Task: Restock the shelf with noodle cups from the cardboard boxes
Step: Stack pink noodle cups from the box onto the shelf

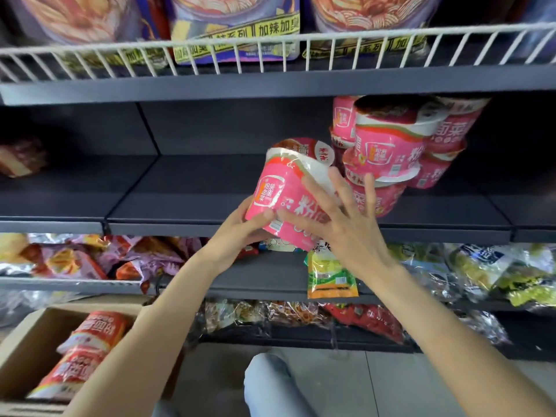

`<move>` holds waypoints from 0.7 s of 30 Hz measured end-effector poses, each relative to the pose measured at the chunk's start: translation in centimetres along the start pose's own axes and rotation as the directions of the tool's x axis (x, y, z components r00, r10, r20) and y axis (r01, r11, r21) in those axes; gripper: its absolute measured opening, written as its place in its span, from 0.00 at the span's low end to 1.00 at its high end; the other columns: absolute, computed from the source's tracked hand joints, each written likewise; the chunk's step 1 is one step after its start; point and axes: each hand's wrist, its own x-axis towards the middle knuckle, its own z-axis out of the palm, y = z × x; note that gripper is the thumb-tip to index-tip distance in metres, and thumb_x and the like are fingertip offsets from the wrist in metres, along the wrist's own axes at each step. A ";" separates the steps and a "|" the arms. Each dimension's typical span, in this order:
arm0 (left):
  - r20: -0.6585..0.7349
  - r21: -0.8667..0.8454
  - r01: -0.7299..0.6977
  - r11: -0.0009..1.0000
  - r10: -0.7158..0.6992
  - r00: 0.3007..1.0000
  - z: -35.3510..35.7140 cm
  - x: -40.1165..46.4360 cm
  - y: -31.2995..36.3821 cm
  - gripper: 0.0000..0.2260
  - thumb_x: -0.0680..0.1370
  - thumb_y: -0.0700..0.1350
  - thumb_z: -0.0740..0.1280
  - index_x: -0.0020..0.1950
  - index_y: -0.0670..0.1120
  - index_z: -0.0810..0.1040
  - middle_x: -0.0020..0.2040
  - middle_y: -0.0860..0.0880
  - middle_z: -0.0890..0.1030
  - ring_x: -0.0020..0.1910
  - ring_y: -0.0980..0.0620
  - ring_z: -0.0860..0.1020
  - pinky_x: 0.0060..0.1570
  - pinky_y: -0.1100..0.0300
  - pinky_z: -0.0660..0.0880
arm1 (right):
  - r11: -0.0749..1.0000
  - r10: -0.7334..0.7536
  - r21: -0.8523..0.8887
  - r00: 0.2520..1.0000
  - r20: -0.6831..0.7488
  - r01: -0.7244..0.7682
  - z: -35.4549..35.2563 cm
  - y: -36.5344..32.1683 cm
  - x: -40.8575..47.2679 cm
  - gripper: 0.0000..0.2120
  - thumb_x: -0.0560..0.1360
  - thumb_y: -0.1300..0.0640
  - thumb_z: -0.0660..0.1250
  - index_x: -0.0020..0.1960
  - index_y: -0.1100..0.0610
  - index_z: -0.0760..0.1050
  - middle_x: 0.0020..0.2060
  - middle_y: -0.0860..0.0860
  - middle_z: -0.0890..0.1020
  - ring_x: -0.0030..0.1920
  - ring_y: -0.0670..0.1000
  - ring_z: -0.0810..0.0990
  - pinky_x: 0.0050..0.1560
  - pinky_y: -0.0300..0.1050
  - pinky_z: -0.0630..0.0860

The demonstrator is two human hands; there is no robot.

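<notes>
A pink noodle cup (279, 191) with a white lid hangs tilted in front of the dark middle shelf (186, 203). My left hand (237, 233) grips it from below, fingers curled round its base. My right hand (346, 218) lies against its right side with the fingers spread and straight. Several pink noodle cups (397, 145) stand stacked on the shelf to the right, just behind my right hand. At the bottom left an open cardboard box (27, 344) holds red and white noodle cups (90, 341).
The upper shelf has a white wire rail (270, 55) with purple noodle packets (234, 28) behind it. Below the middle shelf lie bagged snacks (90, 260) and a green packet (331, 275). My knee in light jeans (270, 383) is over the tiled floor.
</notes>
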 end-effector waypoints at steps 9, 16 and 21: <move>-0.338 -0.229 -0.191 0.954 0.106 0.935 2.7 1.0 0.7 0.34 0.69 0.59 0.74 0.71 0.49 0.67 0.61 0.49 0.80 0.58 0.53 0.80 0.61 0.54 0.76 | -0.572 0.502 0.696 0.485 0.716 -0.435 -1.6 -2.4 2.9 0.24 0.76 0.45 0.64 0.70 0.46 0.65 0.61 0.46 0.77 0.62 0.46 0.76 0.64 0.49 0.72; -0.313 0.052 -0.267 0.962 0.269 0.911 1.9 5.8 2.6 0.41 0.67 0.56 0.77 0.74 0.52 0.60 0.64 0.53 0.76 0.60 0.60 0.77 0.51 0.68 0.76 | -0.343 0.472 0.798 0.643 0.603 -0.496 0.8 1.5 6.9 0.34 0.71 0.50 0.73 0.70 0.43 0.59 0.60 0.40 0.74 0.56 0.35 0.74 0.53 0.34 0.74; -0.297 0.433 -0.125 0.893 0.272 0.915 -0.3 10.2 3.0 0.42 0.62 0.66 0.74 0.72 0.57 0.62 0.72 0.53 0.65 0.71 0.55 0.64 0.67 0.54 0.65 | -0.025 0.561 0.756 0.617 0.552 -0.654 4.5 4.8 8.5 0.42 0.67 0.48 0.76 0.75 0.50 0.58 0.69 0.53 0.66 0.70 0.53 0.65 0.69 0.54 0.66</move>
